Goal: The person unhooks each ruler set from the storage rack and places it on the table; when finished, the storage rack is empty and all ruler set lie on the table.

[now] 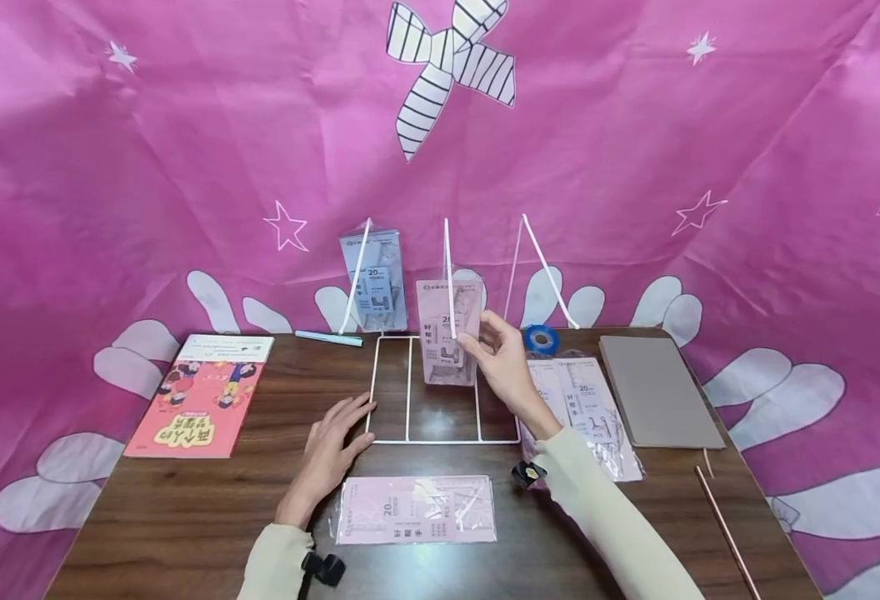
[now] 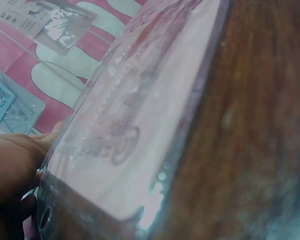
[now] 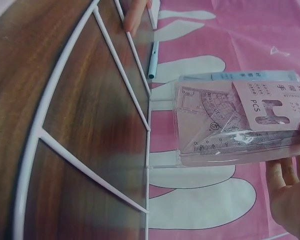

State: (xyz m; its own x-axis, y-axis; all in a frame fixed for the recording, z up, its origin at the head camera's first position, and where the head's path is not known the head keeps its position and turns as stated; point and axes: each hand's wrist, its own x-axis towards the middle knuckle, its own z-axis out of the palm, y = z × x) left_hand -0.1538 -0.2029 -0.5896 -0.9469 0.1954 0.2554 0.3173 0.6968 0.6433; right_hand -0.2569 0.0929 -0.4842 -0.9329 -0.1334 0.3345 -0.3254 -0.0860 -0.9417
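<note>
A pink ruler set (image 1: 451, 333) in a clear sleeve hangs upright at the middle arm of a white wire rack (image 1: 443, 442). My right hand (image 1: 507, 362) pinches its right edge between thumb and fingers; a protractor and ruler scale show through the sleeve in the right wrist view. On the rack's left arm hangs a blue ruler set (image 1: 375, 279). My left hand (image 1: 332, 442) rests on the table, fingers extended, fingertips touching the left side of the rack's base. Another pink ruler set (image 1: 416, 509) lies flat in front of the rack, large in the left wrist view.
More packaged ruler sets (image 1: 586, 412) lie right of the rack, below a roll of blue tape (image 1: 541, 338). A grey notebook (image 1: 661, 392) and a copper-coloured rod (image 1: 728, 533) are farther right. At left are a red book (image 1: 203, 400) and a light-blue pen (image 1: 328, 337).
</note>
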